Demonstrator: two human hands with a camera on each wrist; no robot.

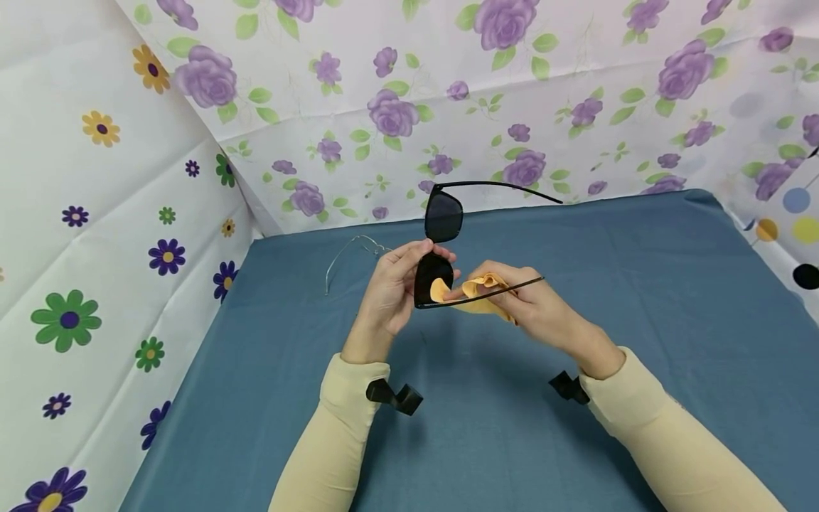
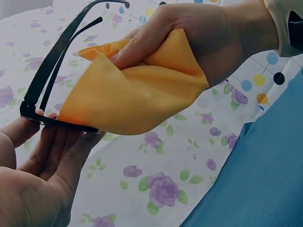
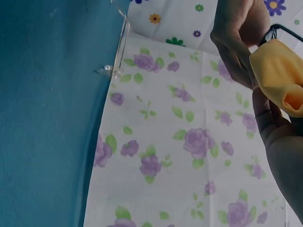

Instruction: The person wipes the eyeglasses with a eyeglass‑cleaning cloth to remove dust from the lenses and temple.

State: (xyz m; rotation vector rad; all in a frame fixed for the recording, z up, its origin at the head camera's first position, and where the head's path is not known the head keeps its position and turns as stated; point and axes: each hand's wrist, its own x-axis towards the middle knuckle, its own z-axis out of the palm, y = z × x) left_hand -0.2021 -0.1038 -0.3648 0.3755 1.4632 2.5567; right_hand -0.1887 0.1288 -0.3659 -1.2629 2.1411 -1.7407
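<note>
Black sunglasses [image 1: 444,217] with dark lenses and unfolded arms are up above the table, lenses turned to the side. My left hand [image 1: 398,284] pinches them by the frame near the bridge, thumb on one side and fingers behind. In my right hand [image 1: 537,302] is a yellow cloth [image 2: 128,97], bunched between thumb and fingers. Part of that cloth lies against the nearer lens, and one arm of the sunglasses passes across in front of the right hand. In the left wrist view the cloth covers most of the lens.
A pair of clear-framed glasses [image 1: 339,259] lies at the back left of the blue-covered table [image 1: 486,441]. Behind it hangs a cloth backdrop [image 1: 358,85] with purple flowers; another flowered sheet [image 1: 115,284] runs along the left.
</note>
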